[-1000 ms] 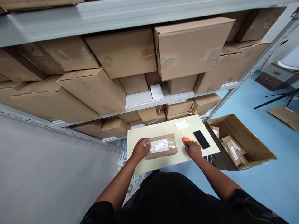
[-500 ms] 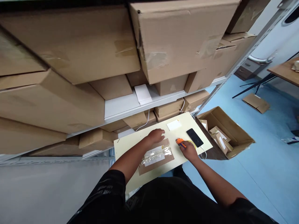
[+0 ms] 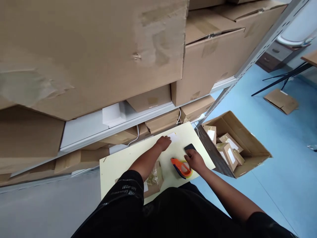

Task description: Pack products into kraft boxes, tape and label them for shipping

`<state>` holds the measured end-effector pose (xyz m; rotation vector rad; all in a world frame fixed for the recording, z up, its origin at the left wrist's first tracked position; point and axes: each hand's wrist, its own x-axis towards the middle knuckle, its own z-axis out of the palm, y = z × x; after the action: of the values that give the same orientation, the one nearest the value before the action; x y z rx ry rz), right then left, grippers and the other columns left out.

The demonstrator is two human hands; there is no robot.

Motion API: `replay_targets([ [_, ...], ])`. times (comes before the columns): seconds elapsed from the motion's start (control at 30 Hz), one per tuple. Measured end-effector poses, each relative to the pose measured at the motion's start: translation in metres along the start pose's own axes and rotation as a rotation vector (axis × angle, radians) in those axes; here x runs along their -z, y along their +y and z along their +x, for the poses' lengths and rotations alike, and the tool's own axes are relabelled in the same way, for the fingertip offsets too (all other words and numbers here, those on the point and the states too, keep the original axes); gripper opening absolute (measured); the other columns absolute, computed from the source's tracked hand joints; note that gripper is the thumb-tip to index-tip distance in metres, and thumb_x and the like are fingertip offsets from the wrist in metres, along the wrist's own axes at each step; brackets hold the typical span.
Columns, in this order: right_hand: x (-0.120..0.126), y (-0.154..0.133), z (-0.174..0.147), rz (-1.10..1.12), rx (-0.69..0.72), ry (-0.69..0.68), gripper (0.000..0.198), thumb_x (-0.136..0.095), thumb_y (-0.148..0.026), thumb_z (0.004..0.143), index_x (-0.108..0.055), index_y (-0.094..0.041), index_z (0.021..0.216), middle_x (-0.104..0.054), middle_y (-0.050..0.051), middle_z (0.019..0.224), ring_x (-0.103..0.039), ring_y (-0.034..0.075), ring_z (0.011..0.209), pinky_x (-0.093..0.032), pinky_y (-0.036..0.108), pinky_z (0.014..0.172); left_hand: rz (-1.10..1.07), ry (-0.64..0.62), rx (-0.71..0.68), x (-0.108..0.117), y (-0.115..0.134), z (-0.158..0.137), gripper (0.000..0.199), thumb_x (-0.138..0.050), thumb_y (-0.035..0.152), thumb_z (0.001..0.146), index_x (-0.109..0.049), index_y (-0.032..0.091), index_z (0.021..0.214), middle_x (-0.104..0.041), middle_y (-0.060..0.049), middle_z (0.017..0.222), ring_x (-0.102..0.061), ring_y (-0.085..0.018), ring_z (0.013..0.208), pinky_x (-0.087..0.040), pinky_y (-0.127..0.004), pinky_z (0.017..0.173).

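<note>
My left hand (image 3: 163,142) reaches over the cream tabletop (image 3: 128,157), its fingers stretched out at the near edge of a white label sheet (image 3: 174,136); whether it pinches the sheet is not clear. My right hand (image 3: 196,161) is closed over the lower part of a dark smartphone (image 3: 190,146), covering much of it. Between my arms lies an orange tape dispenser (image 3: 182,168), let go, with a yellowish tape roll in it. Under my left forearm is a flat cardboard parcel (image 3: 158,180) with shiny clear tape, partly hidden by my sleeve.
Right of the table stands an open carton (image 3: 255,153) holding several small labelled boxes (image 3: 229,155). A shelf rack (image 3: 86,132) stacked with large cartons (image 3: 111,56) rises just beyond the table. White cables (image 3: 135,135) hang behind it. A flattened box (image 3: 281,100) lies on the blue floor.
My right hand has set down the tape dispenser and moved to the smartphone. My left hand has moved from the parcel to the white label sheet. The view has shifted right.
</note>
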<state>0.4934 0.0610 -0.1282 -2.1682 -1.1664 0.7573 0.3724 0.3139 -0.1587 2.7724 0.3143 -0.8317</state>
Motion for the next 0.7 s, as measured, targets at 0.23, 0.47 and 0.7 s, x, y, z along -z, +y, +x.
replay_targets([
  [0.23,0.002,0.017,0.016,0.026,-0.045,-0.092,0.018,-0.061,-0.025,0.092,-0.073,-0.02,0.104,-0.071,0.007,0.099,-0.066,0.023,0.092,-0.048,0.033,0.08,-0.011,-0.036,0.07,-0.006,-0.006,0.004,0.026,-0.064,0.008,0.086,-0.071,0.011,0.111,-0.067,-0.022,0.122,-0.065,-0.031,0.115,-0.052,-0.041,0.096],
  [0.47,-0.003,0.017,0.025,0.063,-0.06,-0.099,0.018,-0.061,-0.023,0.092,-0.073,-0.021,0.105,-0.071,0.006,0.1,-0.067,0.022,0.091,-0.048,0.033,0.082,0.023,-0.029,0.017,-0.002,-0.011,0.008,0.021,-0.063,0.019,0.092,-0.073,0.013,0.11,-0.066,-0.02,0.127,-0.064,-0.032,0.12,-0.053,-0.042,0.098],
  [0.7,-0.002,0.014,0.026,0.057,-0.077,-0.106,0.017,-0.062,-0.023,0.093,-0.073,-0.02,0.105,-0.071,0.006,0.098,-0.066,0.021,0.09,-0.048,0.032,0.081,0.036,-0.05,0.03,-0.001,-0.008,0.01,0.02,-0.059,0.012,0.093,-0.073,0.009,0.106,-0.07,-0.022,0.117,-0.069,-0.03,0.107,-0.055,-0.041,0.091],
])
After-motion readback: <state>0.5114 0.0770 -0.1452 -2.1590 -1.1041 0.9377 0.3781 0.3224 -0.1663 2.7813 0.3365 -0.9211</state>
